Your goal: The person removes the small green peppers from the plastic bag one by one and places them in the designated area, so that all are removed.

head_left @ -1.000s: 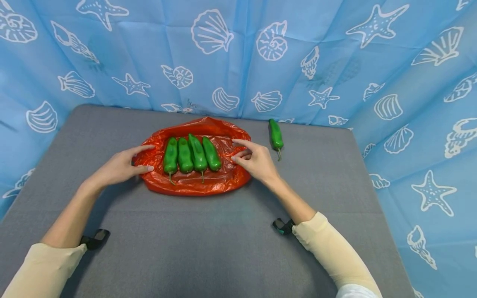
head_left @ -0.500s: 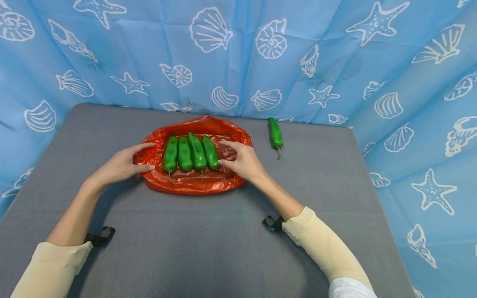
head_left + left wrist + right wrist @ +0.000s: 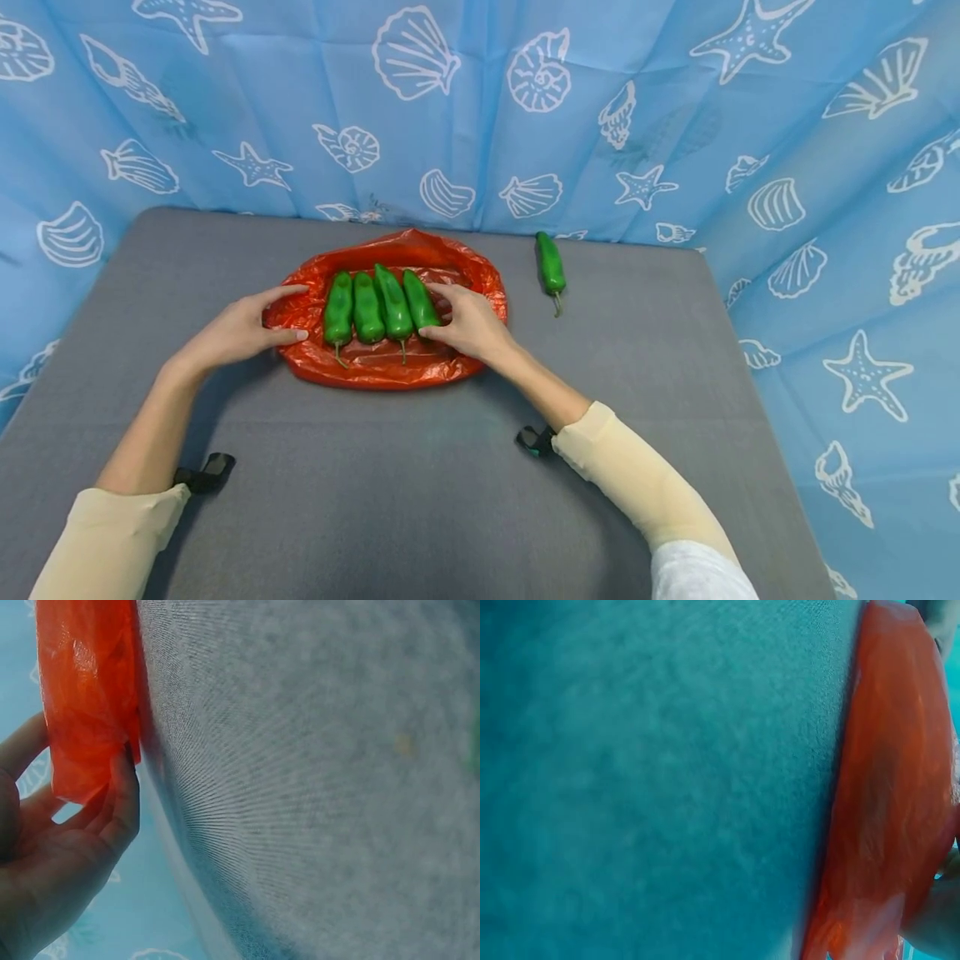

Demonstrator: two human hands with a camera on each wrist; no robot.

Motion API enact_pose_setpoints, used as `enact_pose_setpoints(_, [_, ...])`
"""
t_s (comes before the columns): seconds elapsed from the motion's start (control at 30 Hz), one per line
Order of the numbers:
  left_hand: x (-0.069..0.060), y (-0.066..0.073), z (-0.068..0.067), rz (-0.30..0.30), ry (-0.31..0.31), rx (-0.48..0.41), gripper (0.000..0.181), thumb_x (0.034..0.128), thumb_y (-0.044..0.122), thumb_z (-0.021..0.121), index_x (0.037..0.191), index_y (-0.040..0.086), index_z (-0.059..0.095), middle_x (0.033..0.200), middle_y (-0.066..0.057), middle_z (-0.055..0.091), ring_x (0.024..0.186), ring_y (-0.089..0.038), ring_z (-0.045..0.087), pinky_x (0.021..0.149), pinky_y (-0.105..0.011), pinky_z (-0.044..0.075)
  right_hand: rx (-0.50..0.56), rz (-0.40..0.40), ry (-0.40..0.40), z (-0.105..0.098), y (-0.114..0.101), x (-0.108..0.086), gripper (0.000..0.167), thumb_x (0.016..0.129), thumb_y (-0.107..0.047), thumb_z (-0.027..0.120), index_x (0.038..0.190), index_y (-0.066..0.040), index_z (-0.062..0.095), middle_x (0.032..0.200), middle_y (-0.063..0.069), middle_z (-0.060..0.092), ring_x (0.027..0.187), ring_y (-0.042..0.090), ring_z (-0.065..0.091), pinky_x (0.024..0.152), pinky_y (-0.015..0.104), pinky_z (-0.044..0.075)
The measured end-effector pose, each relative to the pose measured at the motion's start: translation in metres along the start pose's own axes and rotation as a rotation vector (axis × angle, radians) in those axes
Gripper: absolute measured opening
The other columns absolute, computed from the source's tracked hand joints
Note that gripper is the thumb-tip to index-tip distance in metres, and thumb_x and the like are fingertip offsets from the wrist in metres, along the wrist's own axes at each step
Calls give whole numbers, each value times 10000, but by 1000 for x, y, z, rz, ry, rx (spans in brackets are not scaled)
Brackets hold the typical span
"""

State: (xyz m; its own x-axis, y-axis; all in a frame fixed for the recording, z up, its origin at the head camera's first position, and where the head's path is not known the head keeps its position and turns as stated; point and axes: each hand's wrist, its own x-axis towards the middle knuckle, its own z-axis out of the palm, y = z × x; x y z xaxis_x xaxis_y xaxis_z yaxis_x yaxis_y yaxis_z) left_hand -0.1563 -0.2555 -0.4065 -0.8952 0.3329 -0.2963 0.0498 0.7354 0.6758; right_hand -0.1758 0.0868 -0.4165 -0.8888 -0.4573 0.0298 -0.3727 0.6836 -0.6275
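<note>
An open red plastic bag [image 3: 378, 379] with a turned-out rim lies on the table and bears several green chili peppers [image 3: 367, 308] side by side, stems toward me. At its left end my left hand [image 3: 236, 329] holds the rim; in the left wrist view, fingers of that hand [image 3: 71, 847] lie on both sides of the red plastic [image 3: 86, 697]. My right hand [image 3: 474, 327] reaches over the right end. Its thumb covers the lower end of the rightmost pepper [image 3: 417, 298], and the index fingertip lies close by its upper right side. The right wrist view mostly shows the bag's side [image 3: 885, 780].
One more green chili pepper [image 3: 551, 265] lies loose on the grey table [image 3: 390, 492], right of the bag near the back edge. A blue seashell-patterned curtain [image 3: 480, 125] hangs behind and along the sides.
My right hand has moved left from the bag's right rim to the rightmost pepper. The left hand stays at the left end. The peppers keep their row.
</note>
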Motion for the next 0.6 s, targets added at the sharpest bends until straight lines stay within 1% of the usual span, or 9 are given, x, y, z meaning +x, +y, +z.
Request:
enact_pose_setpoints(0.07, [0,-1,0,-5,-5,0,793,947,331,690,1567,73,271,1547,-353,227,1373,-546,263,1047,-683,259,-16,5,-9,3,0,2,763,820,-269,835,1464,-61,483,1328,107,619,1094,207,634,920,352,500])
enact_pose_setpoints(0.27, [-1,-1,0,-7,-6,-1,793,946,327,691,1565,63,271,1545,-358,224,1378,-550,253,1054,-684,248,-54,2,-50,9,0,8,840,812,-300,841,1502,-62,425,1459,99,521,1296,237,519,1063,361,406])
enact_pose_setpoints(0.33, [-1,0,0,-6,-5,-2,791,947,327,690,1564,60,273,1545,-358,226,1378,-549,254,1054,-684,249,-65,-3,-59,10,1,10,864,810,-311,842,1514,-67,405,1470,98,511,1318,247,499,1083,366,384])
enact_pose_setpoints(0.47, [-1,0,-1,-2,-6,-7,785,950,325,687,1563,61,275,1547,-353,227,1381,-545,253,1053,-685,251,-100,-10,-59,12,3,13,869,813,-329,837,1523,-91,398,1456,82,528,1285,246,523,1071,372,393])
enact_pose_setpoints(0.6, [-1,-1,1,1,-3,-13,761,955,312,681,1560,70,289,1548,-346,234,1378,-531,273,1053,-677,264,-128,-7,-54,12,3,14,826,830,-302,816,1522,-111,408,1410,72,569,1165,221,584,996,364,444])
